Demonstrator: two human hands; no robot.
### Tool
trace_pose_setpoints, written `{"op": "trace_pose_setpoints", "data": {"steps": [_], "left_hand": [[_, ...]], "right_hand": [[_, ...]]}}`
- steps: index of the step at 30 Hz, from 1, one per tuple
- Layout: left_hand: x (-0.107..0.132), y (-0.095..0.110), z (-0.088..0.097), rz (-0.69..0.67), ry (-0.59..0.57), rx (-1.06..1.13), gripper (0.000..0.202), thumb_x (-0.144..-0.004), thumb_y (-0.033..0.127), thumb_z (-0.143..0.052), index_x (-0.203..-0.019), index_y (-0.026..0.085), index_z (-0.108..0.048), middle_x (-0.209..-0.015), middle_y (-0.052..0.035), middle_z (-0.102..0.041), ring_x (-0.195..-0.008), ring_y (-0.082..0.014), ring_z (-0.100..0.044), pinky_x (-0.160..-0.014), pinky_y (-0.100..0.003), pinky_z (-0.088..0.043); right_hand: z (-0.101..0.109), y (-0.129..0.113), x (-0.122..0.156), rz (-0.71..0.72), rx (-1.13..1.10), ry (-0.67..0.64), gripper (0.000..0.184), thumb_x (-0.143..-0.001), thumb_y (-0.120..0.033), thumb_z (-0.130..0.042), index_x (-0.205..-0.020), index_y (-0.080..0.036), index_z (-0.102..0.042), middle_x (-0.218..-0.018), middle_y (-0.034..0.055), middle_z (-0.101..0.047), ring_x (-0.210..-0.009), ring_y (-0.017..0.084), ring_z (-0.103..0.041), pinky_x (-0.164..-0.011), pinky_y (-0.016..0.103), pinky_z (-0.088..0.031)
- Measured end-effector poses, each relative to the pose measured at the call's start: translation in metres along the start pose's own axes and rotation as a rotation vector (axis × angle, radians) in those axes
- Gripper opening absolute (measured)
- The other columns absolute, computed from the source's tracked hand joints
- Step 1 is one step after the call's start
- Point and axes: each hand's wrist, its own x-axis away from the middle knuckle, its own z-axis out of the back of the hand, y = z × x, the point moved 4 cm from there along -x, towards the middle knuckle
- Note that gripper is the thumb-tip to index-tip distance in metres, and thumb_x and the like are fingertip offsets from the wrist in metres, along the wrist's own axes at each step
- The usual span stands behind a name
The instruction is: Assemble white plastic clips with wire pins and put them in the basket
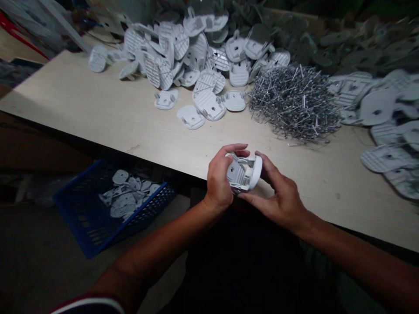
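Plastic fitting [244,172] sits over the front edge of the surface [98,109], gripped by your left hand [218,179] and pinched by your right hand [278,194]. If your fingers slip on the smooth white plastic, it could drop past that edge toward the blue basket [140,218].

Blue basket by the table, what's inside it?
The blue plastic basket holds a pile of white plastic parts, lying on top of each other. They cover part of the basket's bottom, so I can't see whether anything lies under them.
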Motion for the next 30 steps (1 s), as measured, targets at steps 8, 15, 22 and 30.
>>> {"op": "trace_pose_setpoints", "data": {"steps": [8, 15, 22, 30], "left_hand": [[-0.016, 0.002, 0.015, -0.025, 0.083, -0.012, 0.031, -0.091, 0.028, -0.057, -0.113, 0.020, -0.077, -0.107, -0.0074, -0.076, -0.100, -0.0243, -0.069, -0.089, -0.037, -0.057], [-0.042, -0.004, 0.039, -0.040, 0.059, -0.038, 0.042, -0.084, 0.018, -0.055, -0.121, 0.018, -0.075, -0.112, -0.0070, -0.076, -0.105, -0.0219, -0.070, -0.092, -0.033, -0.056], [-0.053, 0.000, 0.078, -0.081, 0.010, -0.400, 0.053, -0.081, 0.014, -0.062, -0.133, 0.020, -0.070, -0.122, -0.0067, -0.077, -0.108, -0.0231, -0.073, -0.099, -0.037, -0.058], [-0.068, 0.012, 0.118, -0.092, -0.145, -0.773, 0.055, -0.089, 0.026, -0.073, -0.143, 0.021, -0.062, -0.136, -0.0127, -0.072, -0.121, -0.0282, -0.073, -0.098, -0.038, -0.063]], "right_hand": [[-0.021, 0.012, -0.032, -0.065, -0.272, -0.083, 0.101, -0.085, -0.038, -0.095, -0.169, -0.036, -0.039, -0.165, 0.0060, -0.051, -0.148, 0.034, -0.053, -0.128, 0.056, -0.041], [-0.029, 0.022, -0.065, -0.031, -0.207, -0.172, 0.099, -0.084, -0.037, -0.095, -0.167, -0.035, -0.042, -0.161, 0.0060, -0.056, -0.144, 0.035, -0.058, -0.125, 0.056, -0.045], [-0.034, 0.030, -0.086, 0.144, 0.060, -0.279, 0.099, -0.092, -0.034, -0.087, -0.173, -0.039, -0.031, -0.168, 0.0059, -0.047, -0.151, 0.033, -0.050, -0.127, 0.055, -0.041], [-0.051, 0.058, -0.091, 0.085, 0.067, -0.136, 0.056, -0.103, -0.028, -0.072, -0.158, -0.034, -0.059, -0.172, 0.0093, -0.042, -0.156, 0.029, -0.043, -0.128, 0.050, -0.038]]}}
